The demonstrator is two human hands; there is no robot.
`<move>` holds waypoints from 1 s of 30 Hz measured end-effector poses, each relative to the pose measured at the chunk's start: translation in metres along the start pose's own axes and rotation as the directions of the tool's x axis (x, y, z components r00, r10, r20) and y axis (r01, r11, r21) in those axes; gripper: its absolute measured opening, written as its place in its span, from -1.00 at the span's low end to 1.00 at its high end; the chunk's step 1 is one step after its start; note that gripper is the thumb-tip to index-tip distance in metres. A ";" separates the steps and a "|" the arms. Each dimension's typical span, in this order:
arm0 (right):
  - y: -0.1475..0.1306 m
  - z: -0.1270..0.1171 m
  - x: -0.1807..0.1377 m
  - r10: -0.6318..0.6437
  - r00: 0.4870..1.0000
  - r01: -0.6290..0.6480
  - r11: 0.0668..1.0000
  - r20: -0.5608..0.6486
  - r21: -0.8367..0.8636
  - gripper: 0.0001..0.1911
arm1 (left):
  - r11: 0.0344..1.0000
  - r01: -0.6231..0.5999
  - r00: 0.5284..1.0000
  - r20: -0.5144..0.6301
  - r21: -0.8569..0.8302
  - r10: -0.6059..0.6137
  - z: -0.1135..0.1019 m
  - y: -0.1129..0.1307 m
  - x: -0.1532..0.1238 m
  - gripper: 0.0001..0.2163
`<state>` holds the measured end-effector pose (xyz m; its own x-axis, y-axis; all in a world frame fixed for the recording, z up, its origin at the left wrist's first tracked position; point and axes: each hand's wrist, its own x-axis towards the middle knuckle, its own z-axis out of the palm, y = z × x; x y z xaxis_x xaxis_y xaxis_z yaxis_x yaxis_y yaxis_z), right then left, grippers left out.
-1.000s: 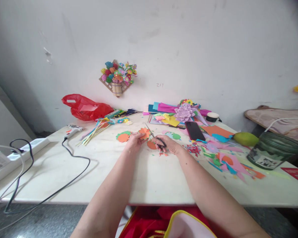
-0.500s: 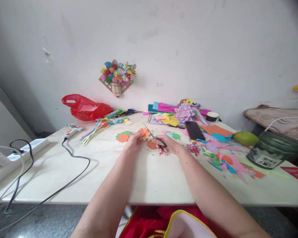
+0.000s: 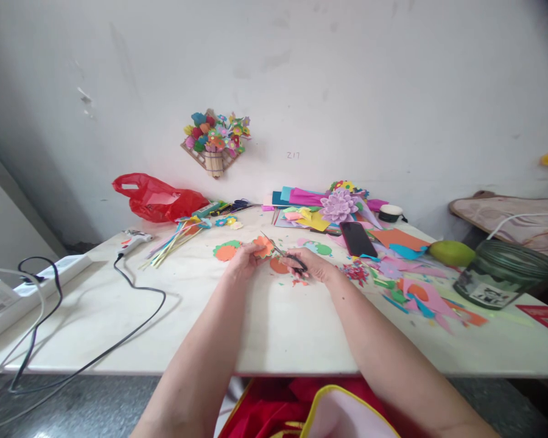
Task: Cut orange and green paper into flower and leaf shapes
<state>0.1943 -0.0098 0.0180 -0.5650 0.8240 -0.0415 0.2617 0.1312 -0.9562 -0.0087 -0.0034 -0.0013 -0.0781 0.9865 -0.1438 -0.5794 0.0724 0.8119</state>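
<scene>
My left hand [image 3: 242,260] pinches an orange paper flower shape [image 3: 263,246] just above the white table [image 3: 274,322]. My right hand [image 3: 311,265] grips black-handled scissors [image 3: 288,255], whose blades point up-left into the edge of the flower. Small orange offcuts [image 3: 300,281] lie under my right hand. An orange and green cut flower [image 3: 226,250] rests on the table left of my left hand.
Right of my hands lie a dark phone [image 3: 357,239], coloured paper scraps [image 3: 415,295], a green fruit [image 3: 452,252] and a dark jar [image 3: 502,277]. A glue gun [image 3: 132,238] with its black cord [image 3: 132,316], a red bag [image 3: 158,198] and sticks [image 3: 173,240] sit at left.
The scissor blades have closed a little further into the orange flower and my hands have shifted slightly. Nothing else on the table has moved.
</scene>
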 end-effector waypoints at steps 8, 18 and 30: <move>0.004 -0.001 0.004 0.055 0.998 -0.056 0.998 0.015 0.037 -0.68 | 0.999 0.016 1.000 -0.015 0.046 -0.015 -0.003 0.003 0.000 -0.85; 0.006 -0.001 0.005 0.072 0.997 -0.073 0.996 0.029 0.055 -0.66 | 0.997 0.031 1.000 -0.010 0.077 -0.030 -0.004 0.005 0.000 -0.84; 0.008 -0.001 0.006 0.059 0.998 -0.060 0.997 0.037 0.044 -0.66 | 0.993 0.034 0.999 0.005 0.112 -0.034 0.001 0.007 -0.005 -0.86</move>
<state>0.1941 -0.0035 0.0101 -0.5770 0.8096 -0.1081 0.2609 0.0572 -0.9637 -0.0113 -0.0079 0.0057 -0.0541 0.9842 -0.1688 -0.4871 0.1215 0.8649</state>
